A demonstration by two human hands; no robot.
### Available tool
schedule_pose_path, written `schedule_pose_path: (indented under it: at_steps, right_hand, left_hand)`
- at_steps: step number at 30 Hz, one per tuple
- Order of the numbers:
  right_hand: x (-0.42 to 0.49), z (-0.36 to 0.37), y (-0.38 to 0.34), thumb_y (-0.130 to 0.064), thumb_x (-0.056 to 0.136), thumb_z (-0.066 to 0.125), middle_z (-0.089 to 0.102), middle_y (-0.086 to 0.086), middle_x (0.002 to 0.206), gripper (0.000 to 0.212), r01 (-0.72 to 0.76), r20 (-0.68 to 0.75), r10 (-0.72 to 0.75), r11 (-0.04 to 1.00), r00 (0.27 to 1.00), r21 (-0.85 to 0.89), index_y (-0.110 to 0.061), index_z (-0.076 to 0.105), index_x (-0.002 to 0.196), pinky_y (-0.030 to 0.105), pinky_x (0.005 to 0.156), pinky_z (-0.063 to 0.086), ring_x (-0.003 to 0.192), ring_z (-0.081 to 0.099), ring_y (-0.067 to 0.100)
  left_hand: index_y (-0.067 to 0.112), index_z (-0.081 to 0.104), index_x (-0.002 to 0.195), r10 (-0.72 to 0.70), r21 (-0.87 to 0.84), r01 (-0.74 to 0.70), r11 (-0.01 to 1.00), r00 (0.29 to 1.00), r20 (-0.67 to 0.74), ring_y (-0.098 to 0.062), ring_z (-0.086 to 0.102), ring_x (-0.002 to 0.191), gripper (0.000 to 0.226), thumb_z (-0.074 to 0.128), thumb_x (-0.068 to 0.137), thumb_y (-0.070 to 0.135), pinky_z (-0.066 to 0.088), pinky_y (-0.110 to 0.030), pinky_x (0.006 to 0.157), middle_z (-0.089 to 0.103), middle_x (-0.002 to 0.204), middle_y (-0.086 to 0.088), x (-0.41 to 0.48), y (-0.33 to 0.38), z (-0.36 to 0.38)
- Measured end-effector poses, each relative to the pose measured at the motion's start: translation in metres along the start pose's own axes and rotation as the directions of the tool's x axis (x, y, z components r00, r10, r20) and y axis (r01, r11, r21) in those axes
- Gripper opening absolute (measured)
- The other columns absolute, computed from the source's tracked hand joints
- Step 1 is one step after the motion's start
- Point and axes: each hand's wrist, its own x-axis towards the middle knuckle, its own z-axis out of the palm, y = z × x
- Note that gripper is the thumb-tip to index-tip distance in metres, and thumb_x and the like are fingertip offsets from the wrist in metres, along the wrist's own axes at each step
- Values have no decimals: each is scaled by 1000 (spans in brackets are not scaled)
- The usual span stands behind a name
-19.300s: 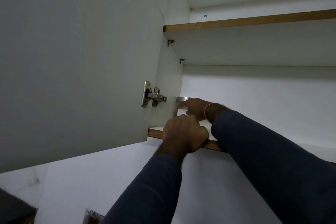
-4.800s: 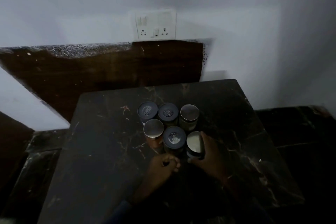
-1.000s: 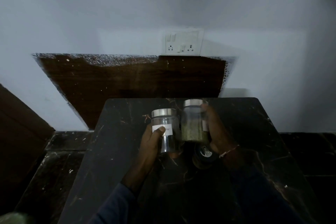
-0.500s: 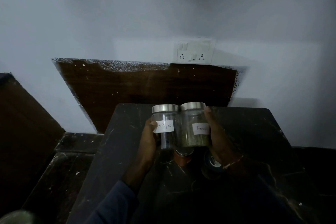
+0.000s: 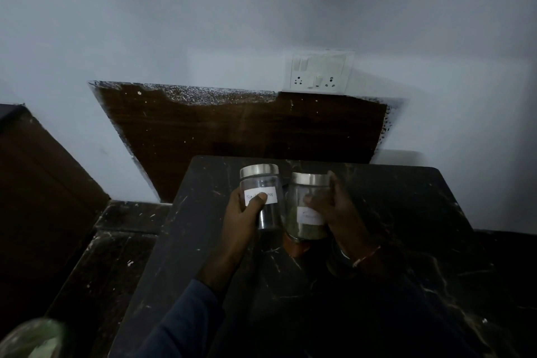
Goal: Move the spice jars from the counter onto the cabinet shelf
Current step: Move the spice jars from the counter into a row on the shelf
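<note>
My left hand grips a clear glass jar with a silver lid and a white label, holding dark spice at its bottom. My right hand grips a second silver-lidded jar with greenish spice. Both jars are held side by side above the dark marble counter. Below them, an orange-brown jar and a dark-lidded jar still stand on the counter, mostly hidden by my hands. The cabinet shelf is out of view.
A white wall with a switch and socket plate rises behind the counter, over a dark brown panel. A lower dark ledge runs left of the counter. A blurred green object shows at the bottom left corner.
Both hands have picked jars off the counter and raised them. In the last half second the view tilted up a little, and the right jar sank slightly below the left one.
</note>
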Motion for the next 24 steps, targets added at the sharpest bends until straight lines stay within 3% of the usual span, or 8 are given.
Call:
schedule_pose_path:
  at_steps: [2, 4, 5, 10, 13, 18, 24]
  right_hand:
    - [3, 2, 6, -21, 73, 82, 48, 3, 142, 94, 57, -95, -78, 975, 992, -213, -22, 26, 149, 41, 104, 47, 126, 50, 18]
    - [1, 2, 14, -18, 68, 86, 50, 5, 139, 92, 140, -152, -218, 903, 964, -407, -12, 34, 144, 23, 102, 42, 125, 48, 11]
    - [-2, -1, 18, -17, 67, 87, 51, 6, 137, 89, 161, -173, -263, 878, 949, -451, -10, 38, 141, 21, 100, 42, 124, 49, 11]
    - [-30, -25, 31, -22, 68, 87, 59, 2, 120, 76, 94, -348, -321, 839, 881, -536, -9, 46, 130, 28, 92, 47, 112, 58, 17]
    - [-47, -32, 41, -31, 64, 89, 60, 8, 123, 85, 54, -428, -398, 781, 811, -622, -5, 45, 133, 37, 94, 50, 112, 59, 23]
    - [-52, -44, 52, -36, 63, 89, 51, 7, 136, 98, 7, -420, -297, 823, 857, -568, -13, 35, 141, 46, 102, 47, 124, 52, 24]
    - [-60, -51, 74, -48, 61, 85, 43, 2, 145, 105, -51, -480, -280, 822, 831, -567, -26, 25, 145, 44, 107, 42, 132, 44, 22]
  left_hand:
    - [20, 50, 122, -14, -35, 13, 999, 1000, -28, -25, 72, 91, 51, 67, 78, 38, 58, -37, 68, 67, 112, -12, 0, -3, -2]
    - [19, 47, 126, -23, -37, 22, 999, 1000, -13, -22, 71, 92, 64, 68, 71, 43, 58, -31, 66, 65, 113, -9, -1, -6, -6]
    - [19, 45, 128, -25, -34, 25, 999, 1000, -9, -21, 71, 92, 69, 69, 68, 44, 58, -30, 65, 65, 113, -9, -2, -8, -8]
    - [22, 51, 120, -24, -12, 24, 1000, 1000, -5, -17, 71, 91, 61, 76, 68, 40, 57, -26, 64, 68, 107, -3, -7, -21, -3]
    - [28, 55, 111, -10, 22, 10, 1000, 1000, 13, -12, 71, 89, 45, 79, 73, 33, 56, -23, 64, 72, 100, 3, -10, -30, 7]
    - [29, 54, 109, -25, 58, 20, 998, 995, 96, -6, 71, 85, 36, 75, 81, 21, 55, -17, 62, 72, 97, 15, -14, -40, 24]
    - [26, 54, 114, -38, 76, 29, 997, 992, 120, -8, 71, 87, 40, 75, 81, 21, 55, -19, 64, 71, 101, 4, -14, -42, 32]
